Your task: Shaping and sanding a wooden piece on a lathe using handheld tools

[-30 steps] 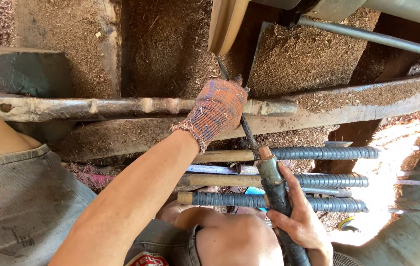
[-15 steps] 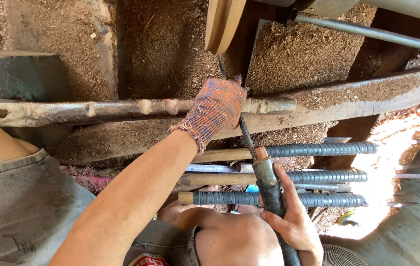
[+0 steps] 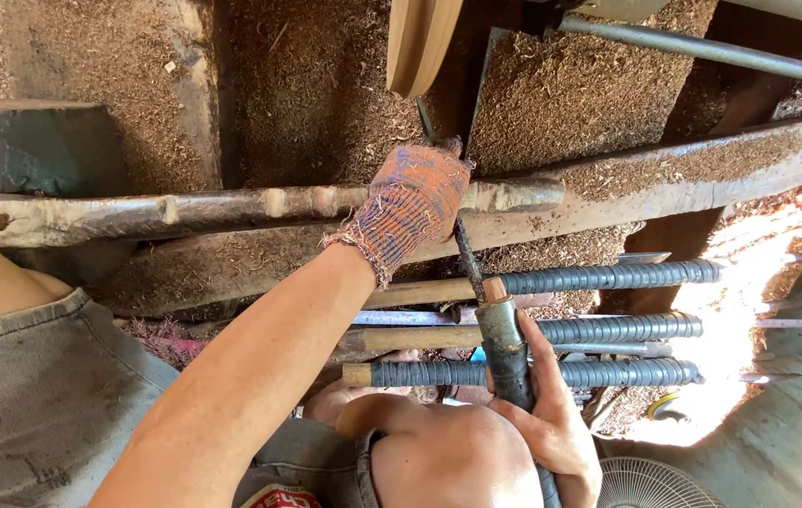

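Left of centre, the long grey sawdust-caked rest bar (image 3: 232, 209) lies across the frame as it did a second ago; the left hand (image 3: 412, 202), in its orange and blue knit glove, has stayed on it, fingers curled down over the thin steel shaft of the long turning chisel (image 3: 469, 259), pinning it to the bar; the chisel has slid a little toward the upper frame, so the cut looks to be still pressed into the pale round wooden workpiece (image 3: 420, 42) at top centre. At lower right the bare right hand (image 3: 551, 423) is wrapped firmly round the chisel's dark handle, just below its metal collar; behind it, three spare tools with ribbed black grips (image 3: 608, 278) lie side by side.
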